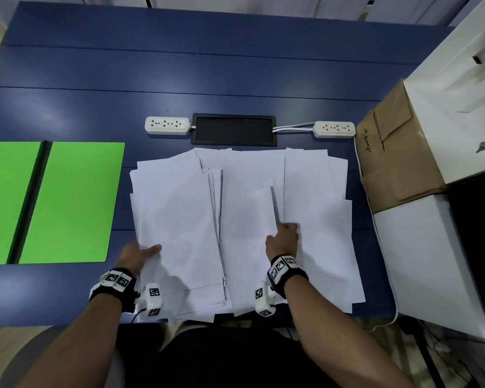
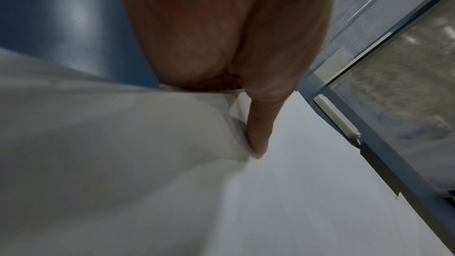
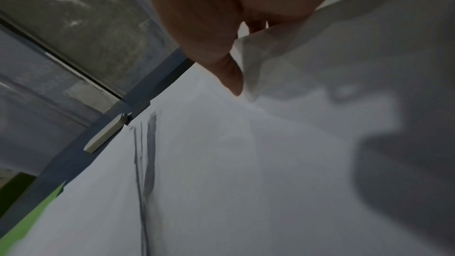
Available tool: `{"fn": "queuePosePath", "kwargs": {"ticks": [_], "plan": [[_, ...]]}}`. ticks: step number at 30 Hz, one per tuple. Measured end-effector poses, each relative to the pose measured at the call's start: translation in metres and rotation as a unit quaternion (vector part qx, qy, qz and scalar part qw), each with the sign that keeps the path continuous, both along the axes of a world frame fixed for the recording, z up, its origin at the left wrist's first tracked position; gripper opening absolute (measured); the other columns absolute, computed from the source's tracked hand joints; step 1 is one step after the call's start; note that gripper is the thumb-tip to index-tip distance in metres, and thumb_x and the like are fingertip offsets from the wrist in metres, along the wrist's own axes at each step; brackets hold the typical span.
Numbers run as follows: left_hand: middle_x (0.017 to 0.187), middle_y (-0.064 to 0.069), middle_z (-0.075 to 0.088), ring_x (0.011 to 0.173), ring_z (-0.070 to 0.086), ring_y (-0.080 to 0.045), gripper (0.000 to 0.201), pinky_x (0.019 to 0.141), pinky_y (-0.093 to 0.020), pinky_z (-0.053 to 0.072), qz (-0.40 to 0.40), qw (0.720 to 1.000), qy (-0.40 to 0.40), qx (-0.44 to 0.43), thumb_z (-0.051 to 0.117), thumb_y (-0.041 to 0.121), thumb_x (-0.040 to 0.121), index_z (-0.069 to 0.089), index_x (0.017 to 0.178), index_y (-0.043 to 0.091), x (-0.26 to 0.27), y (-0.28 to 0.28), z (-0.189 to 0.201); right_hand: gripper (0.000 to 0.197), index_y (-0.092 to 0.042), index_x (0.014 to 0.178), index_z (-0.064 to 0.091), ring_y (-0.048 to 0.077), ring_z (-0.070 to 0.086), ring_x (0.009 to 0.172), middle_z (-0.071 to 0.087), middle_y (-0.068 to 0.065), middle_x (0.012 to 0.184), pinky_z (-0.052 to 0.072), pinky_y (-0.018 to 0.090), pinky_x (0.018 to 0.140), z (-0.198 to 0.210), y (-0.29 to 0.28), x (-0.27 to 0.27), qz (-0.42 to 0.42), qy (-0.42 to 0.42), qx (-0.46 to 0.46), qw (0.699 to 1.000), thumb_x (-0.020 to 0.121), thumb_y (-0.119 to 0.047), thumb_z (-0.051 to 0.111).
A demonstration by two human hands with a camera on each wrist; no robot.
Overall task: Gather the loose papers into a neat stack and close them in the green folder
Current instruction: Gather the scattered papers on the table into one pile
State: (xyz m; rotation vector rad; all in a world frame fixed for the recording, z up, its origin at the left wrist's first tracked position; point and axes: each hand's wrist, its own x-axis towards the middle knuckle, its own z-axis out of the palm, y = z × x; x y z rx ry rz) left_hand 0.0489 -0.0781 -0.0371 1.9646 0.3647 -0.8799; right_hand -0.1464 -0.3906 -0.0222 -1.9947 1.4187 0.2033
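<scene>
Loose papers are spread in overlapping white sheets across the middle of the head view, on a dark blue table. The green folder is laid open and flat at the left edge of that view, apart from the sheets, with a dark spine strip between its two halves.

At the lower left of the paper spread, the left hand is seen gripping the sheets' left edge: its thumb is laid on top of the paper, and the other fingers are hidden beneath. In the left wrist view the paper is bowed upward beside that thumb.

At the lower centre, the right hand is seen with curled fingers pinching the near corner of one sheet, whose edge is lifted off the pile. In the right wrist view the thumb is pressed against that raised sheet; the picture is blurred, so the fingers behind the sheet cannot be made out clearly.

Two white power strips are placed beyond the papers, one on each side of a black rectangular panel. A brown cardboard box is shown at the right edge, beside white boxes.
</scene>
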Motion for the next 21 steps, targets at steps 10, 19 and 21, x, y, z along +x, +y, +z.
{"fn": "queuePosePath", "kwargs": {"ticks": [10,19,21], "plan": [[0.090,-0.020,0.072,0.077,0.067,-0.030,0.026,0.075,-0.040,0.055,-0.025,0.999,-0.007,0.031,0.079,0.008,0.085,0.068,0.105,-0.004,0.003,0.002,-0.003,0.038,-0.007,0.123,0.064,0.030,0.042,0.128,0.034,0.002,0.146,0.038,0.044,0.106,0.003,-0.016,0.019,0.012,0.040,0.030,0.999,0.085,-0.015,0.062],[0.097,-0.023,0.071,0.083,0.066,-0.031,0.025,0.079,-0.039,0.052,-0.025,0.999,-0.011,0.027,0.078,0.005,0.086,0.067,0.107,-0.001,0.002,0.001,-0.001,0.037,-0.008,0.122,0.064,0.032,0.049,0.120,0.042,0.008,0.133,0.044,0.042,0.098,0.005,-0.023,0.021,-0.011,0.026,0.015,0.999,0.087,-0.016,0.061],[0.098,-0.023,0.071,0.083,0.067,-0.032,0.027,0.079,-0.040,0.053,-0.024,0.999,-0.013,0.028,0.079,0.006,0.085,0.068,0.109,-0.003,0.003,0.002,-0.002,0.035,-0.004,0.121,0.063,0.033,0.059,0.110,0.042,0.008,0.132,0.052,0.041,0.092,0.004,-0.020,0.018,-0.027,-0.003,0.022,0.999,0.088,-0.013,0.059]]}}
